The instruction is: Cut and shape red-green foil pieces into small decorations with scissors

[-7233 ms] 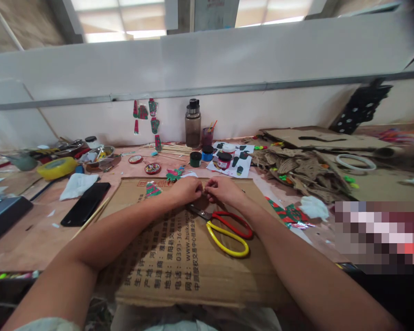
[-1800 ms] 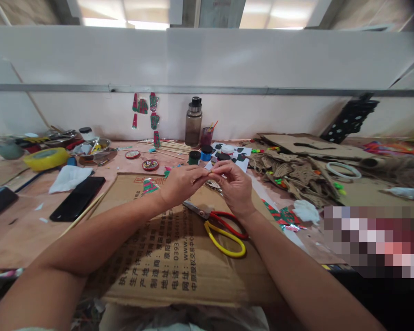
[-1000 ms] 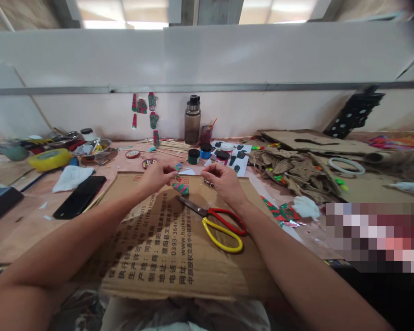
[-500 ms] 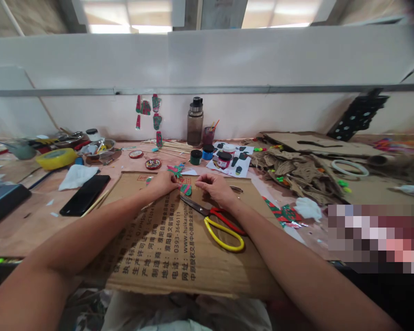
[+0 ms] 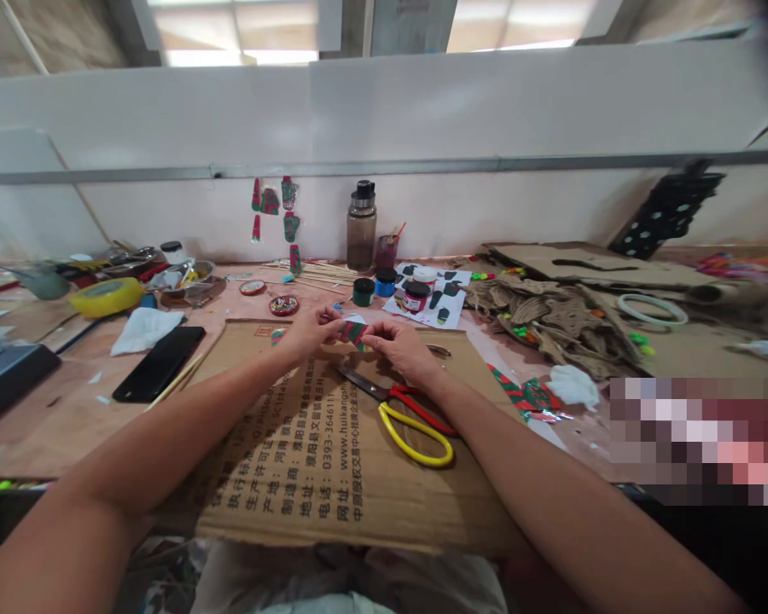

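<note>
Between my two hands is a small red-and-green painted piece (image 5: 353,333), raised a little over the printed cardboard sheet (image 5: 416,503). My left hand (image 5: 313,333) pinches its left end. At its right edge, the thumb and fingers of my right hand (image 5: 393,343) are closed on it. Scissors (image 5: 416,431) with one red and one yellow handle lie on the cardboard, just below my right hand, blades pointing up-left. Another small painted piece (image 5: 277,336) shows partly beside my left wrist. A small metal tool (image 5: 439,350) lies right of my right hand.
Paint jars (image 5: 363,292) and a bottle (image 5: 362,226) stand behind the cardboard. At left lie a black phone (image 5: 159,362), white tissue (image 5: 146,328) and yellow tape (image 5: 107,296). Brown cut pieces (image 5: 531,311) are heaped at right. Painted pieces (image 5: 291,226) hang on the wall.
The painted piece has been lifted and turned between my hands. My right hand has closed on its right edge, where before it was apart from it. The scissors have stayed put.
</note>
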Motion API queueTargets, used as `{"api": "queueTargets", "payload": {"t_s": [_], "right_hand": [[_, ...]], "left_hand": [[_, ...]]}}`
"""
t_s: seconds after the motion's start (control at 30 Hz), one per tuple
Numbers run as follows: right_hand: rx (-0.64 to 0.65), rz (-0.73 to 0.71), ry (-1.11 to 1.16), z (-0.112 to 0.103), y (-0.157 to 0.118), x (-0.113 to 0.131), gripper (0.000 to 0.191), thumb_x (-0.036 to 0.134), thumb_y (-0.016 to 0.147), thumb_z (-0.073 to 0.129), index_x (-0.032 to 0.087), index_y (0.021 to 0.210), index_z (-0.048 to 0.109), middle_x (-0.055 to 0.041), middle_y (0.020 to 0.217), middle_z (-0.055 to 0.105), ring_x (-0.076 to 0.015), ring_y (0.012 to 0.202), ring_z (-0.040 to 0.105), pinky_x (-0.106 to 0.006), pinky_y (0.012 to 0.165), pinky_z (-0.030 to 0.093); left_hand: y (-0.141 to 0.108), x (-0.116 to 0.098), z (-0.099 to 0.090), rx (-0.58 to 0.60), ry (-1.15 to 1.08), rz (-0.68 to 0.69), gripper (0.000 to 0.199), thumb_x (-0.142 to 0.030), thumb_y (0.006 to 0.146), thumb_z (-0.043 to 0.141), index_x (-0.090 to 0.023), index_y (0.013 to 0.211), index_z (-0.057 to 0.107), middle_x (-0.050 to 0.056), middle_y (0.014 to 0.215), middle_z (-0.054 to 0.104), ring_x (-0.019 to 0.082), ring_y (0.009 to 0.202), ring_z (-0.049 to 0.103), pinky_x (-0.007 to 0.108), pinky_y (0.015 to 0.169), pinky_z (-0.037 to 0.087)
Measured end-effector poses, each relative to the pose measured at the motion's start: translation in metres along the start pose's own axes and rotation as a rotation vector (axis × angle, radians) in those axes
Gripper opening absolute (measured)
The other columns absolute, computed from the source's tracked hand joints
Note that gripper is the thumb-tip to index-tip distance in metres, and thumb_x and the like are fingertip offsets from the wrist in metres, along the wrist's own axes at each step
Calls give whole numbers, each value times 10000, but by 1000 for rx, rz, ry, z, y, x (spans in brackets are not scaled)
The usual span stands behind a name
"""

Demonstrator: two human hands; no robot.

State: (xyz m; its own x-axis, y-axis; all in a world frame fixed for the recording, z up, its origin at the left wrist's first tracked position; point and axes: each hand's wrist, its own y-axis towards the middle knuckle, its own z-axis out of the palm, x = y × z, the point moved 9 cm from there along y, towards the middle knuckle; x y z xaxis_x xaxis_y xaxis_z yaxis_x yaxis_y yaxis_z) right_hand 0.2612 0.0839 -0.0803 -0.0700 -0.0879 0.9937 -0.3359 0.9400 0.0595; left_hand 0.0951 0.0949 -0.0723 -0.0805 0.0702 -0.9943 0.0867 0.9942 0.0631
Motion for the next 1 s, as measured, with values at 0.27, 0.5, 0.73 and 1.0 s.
{"api": "queueTargets", "payload": {"t_s": [0.27, 0.5, 0.73, 1.0], "right_hand": [[-18, -52, 91, -4, 2, 8, 348, 478, 637, 806, 186, 742, 650, 58, 578, 513, -90, 510, 380, -247, 495, 261], [-26, -91, 171, -8, 5, 10, 372, 478, 621, 840, 187, 757, 650, 50, 660, 567, -89, 547, 447, -256, 545, 354], [-77, -230, 150, -18, 1, 27, 333, 436, 638, 862, 195, 752, 662, 37, 679, 590, -96, 558, 460, -263, 552, 367], [-139, -390, -31, -17, -11, 43, 301, 465, 715, 844, 212, 749, 685, 1, 720, 650, -148, 664, 542, -291, 628, 448]], "left_hand": [[9, -7, 13, -93, -232, 46, 376, -340, 660, 910, -153, 874, 663, 0, 750, 691, 87, 578, 604, 195, 530, 472], [9, -15, 24, -161, -198, 38, 356, -447, 783, 817, -138, 752, 641, 29, 719, 678, 95, 565, 607, 181, 472, 474], [-1, -42, 16, -258, -148, 191, 287, -421, 877, 726, -166, 822, 607, -33, 650, 579, 97, 492, 543, 217, 396, 509], [-12, -51, 26, -173, -236, 183, 334, -452, 826, 779, -172, 855, 600, 0, 729, 657, 116, 571, 606, 225, 463, 535]]}}
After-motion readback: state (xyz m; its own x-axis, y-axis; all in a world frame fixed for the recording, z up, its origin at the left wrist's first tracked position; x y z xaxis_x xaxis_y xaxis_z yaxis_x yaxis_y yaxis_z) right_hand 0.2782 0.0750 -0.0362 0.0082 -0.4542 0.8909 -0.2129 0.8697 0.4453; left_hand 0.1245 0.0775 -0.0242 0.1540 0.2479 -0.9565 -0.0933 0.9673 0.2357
